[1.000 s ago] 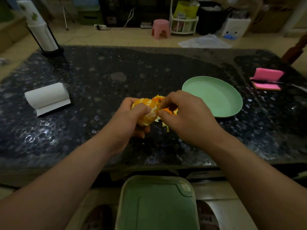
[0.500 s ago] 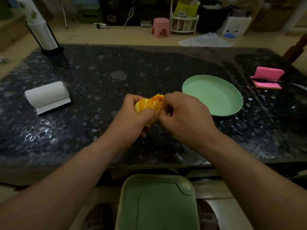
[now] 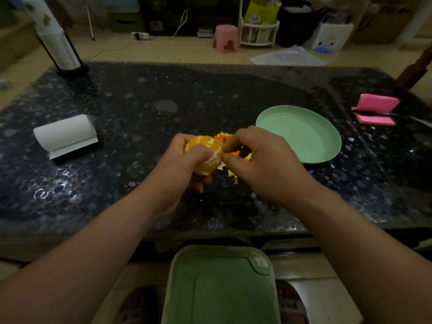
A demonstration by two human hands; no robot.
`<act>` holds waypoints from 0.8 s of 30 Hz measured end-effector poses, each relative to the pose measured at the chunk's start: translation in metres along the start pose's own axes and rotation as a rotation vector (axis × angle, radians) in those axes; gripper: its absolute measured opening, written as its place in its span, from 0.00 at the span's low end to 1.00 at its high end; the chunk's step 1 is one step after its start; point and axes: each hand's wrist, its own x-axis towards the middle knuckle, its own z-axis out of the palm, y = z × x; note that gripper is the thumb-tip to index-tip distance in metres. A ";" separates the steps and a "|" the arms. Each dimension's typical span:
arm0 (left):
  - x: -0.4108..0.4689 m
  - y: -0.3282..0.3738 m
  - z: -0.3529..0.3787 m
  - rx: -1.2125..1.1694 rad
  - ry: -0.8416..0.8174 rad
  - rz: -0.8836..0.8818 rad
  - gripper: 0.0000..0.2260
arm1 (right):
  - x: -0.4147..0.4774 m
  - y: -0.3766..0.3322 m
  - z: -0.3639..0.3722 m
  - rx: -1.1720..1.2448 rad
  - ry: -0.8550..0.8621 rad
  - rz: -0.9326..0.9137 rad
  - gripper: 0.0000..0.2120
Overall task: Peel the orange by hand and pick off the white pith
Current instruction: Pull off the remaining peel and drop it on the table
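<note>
Your orange (image 3: 201, 141) is deep orange mottled with white pith (image 3: 214, 159). The peel (image 3: 223, 137) at its 1 o'clock is brighter orange, pale yellow inside. The table (image 3: 163, 94) is black, speckled all over with pale grey pebble spots. At 3 o'clock the plate (image 3: 304, 136) is plain mint green, the pad (image 3: 377, 104) beyond it pink. At 9 o'clock the paper roll (image 3: 63, 133) is white. At 6 o'clock the lid (image 3: 222, 288) looks dull green, though the light is poor.

You've got bare tabletop (image 3: 152, 118) from the paper roll (image 3: 65, 134) on the left across to the green plate (image 3: 299, 134), which sits just beside your right hand (image 3: 264, 164); pink notepad (image 3: 376, 108) farther right
</note>
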 end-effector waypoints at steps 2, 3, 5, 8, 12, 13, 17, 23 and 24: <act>-0.001 0.001 0.000 0.015 0.001 0.005 0.19 | -0.001 -0.001 0.000 -0.001 -0.006 -0.016 0.04; 0.000 0.001 0.001 0.023 0.005 0.010 0.19 | -0.001 -0.002 -0.001 -0.006 -0.003 -0.021 0.04; 0.000 0.001 0.001 0.048 0.013 0.024 0.19 | -0.001 -0.003 -0.002 -0.038 0.002 -0.031 0.03; -0.001 0.000 0.001 0.122 0.023 0.053 0.20 | -0.003 -0.004 -0.001 -0.105 0.009 -0.053 0.02; -0.003 0.000 0.001 0.241 0.051 0.099 0.21 | -0.005 -0.005 0.001 -0.174 0.031 -0.083 0.04; -0.003 0.001 0.001 0.270 0.058 0.115 0.21 | -0.005 -0.006 0.002 -0.195 0.035 -0.089 0.04; -0.005 0.002 0.003 0.337 0.063 0.152 0.22 | -0.005 -0.007 0.005 -0.210 0.054 -0.103 0.05; -0.006 0.004 0.003 0.292 0.035 0.125 0.23 | -0.004 -0.006 0.006 -0.134 0.085 -0.089 0.06; -0.006 0.003 0.003 0.268 0.026 0.112 0.23 | -0.003 -0.006 0.006 -0.121 0.087 -0.082 0.07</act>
